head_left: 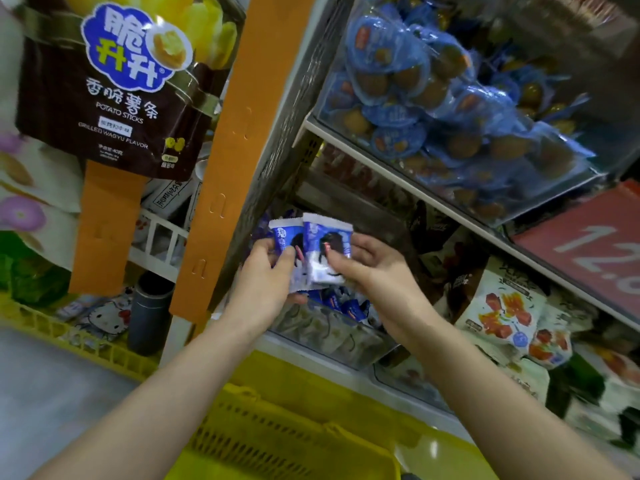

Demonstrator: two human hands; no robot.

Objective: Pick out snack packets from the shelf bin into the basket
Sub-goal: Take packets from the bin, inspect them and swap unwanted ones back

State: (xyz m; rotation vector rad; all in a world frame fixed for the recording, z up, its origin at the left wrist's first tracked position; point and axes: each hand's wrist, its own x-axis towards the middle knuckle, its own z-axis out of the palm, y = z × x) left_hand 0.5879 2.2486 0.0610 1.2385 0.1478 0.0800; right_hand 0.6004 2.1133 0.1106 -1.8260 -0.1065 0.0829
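Two small blue and white snack packets are held up in front of the shelf. My left hand [268, 271] grips the left packet [285, 235] with thumb on its front. My right hand [369, 263] pinches the right packet [327, 245], which overlaps the left one. Just below them a clear shelf bin [332, 336] holds more blue packets [341, 303]. The yellow basket [287, 441] sits low in the view, under my forearms.
An upper clear bin [450, 109] holds blue-wrapped round snacks. A red price sign [595, 244] hangs on the right shelf edge. Snack bags [502, 310] fill the lower right shelf. An orange post [235, 140] and a brown potato sticks bag [117, 84] stand left.
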